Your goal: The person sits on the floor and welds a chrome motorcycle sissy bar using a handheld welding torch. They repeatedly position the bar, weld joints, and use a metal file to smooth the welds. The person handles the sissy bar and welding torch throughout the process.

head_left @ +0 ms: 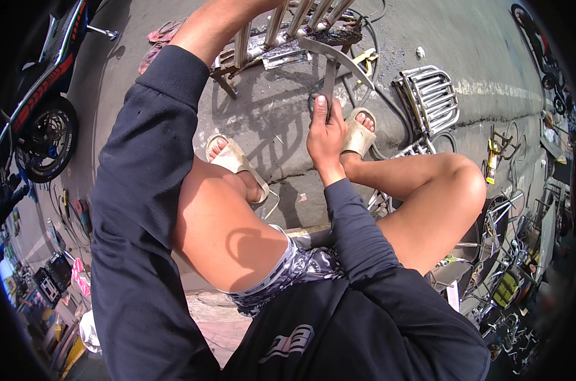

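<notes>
My right hand (326,134) is closed around the handle of a chipping hammer (330,79). The thumb lies along the handle, and the hammer's long curved head points up and away from me. Just beyond it a frame of shiny metal tubes (275,26) rests on a low, rusty, stained metal stand (227,82). My left forearm (219,25) reaches forward to the far edge of the view, beside the tubes. The left hand itself lies outside the picture, so what it touches is hidden.
A tubular metal rack (431,98) lies on the ground to the right, with dark cables (393,105) running past it. Yellow-handled pliers (366,58) lie behind the hammer. A motorcycle (46,136) stands at left. Metal parts (504,279) are heaped at lower right.
</notes>
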`<state>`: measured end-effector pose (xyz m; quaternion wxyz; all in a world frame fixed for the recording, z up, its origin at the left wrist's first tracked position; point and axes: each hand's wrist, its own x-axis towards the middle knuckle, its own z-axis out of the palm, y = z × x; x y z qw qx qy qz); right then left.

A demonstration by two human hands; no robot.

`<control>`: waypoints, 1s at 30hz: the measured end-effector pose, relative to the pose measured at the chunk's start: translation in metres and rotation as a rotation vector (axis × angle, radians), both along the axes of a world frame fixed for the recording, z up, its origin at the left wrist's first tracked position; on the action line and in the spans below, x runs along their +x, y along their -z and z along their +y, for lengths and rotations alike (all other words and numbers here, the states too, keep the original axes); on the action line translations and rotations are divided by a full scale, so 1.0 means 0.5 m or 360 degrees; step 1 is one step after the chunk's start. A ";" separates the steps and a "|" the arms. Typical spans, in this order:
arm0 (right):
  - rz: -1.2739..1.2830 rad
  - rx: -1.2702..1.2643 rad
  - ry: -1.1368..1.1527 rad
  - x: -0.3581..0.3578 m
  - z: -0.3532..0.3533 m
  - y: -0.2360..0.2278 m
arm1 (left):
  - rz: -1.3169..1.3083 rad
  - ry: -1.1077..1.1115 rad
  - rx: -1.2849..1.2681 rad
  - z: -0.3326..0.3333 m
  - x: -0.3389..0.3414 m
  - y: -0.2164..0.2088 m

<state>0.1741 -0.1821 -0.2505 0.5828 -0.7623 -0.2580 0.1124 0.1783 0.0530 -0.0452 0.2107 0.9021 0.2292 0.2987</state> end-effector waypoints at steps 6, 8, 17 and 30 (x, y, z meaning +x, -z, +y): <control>-0.0039 0.0054 0.0040 -0.002 -0.001 -0.025 | 0.0039 -0.0177 -0.0049 0.005 -0.026 -0.027; -0.0056 0.0103 0.0037 -0.002 0.001 -0.033 | 0.0050 -0.0119 -0.0083 -0.007 -0.030 -0.037; -0.0298 0.0057 -0.0120 -0.013 0.016 -0.052 | 0.0117 0.0145 0.0269 -0.085 -0.006 -0.039; -0.0250 0.0183 -0.0055 -0.008 0.043 -0.053 | 0.0102 0.0176 0.0315 -0.098 -0.002 -0.040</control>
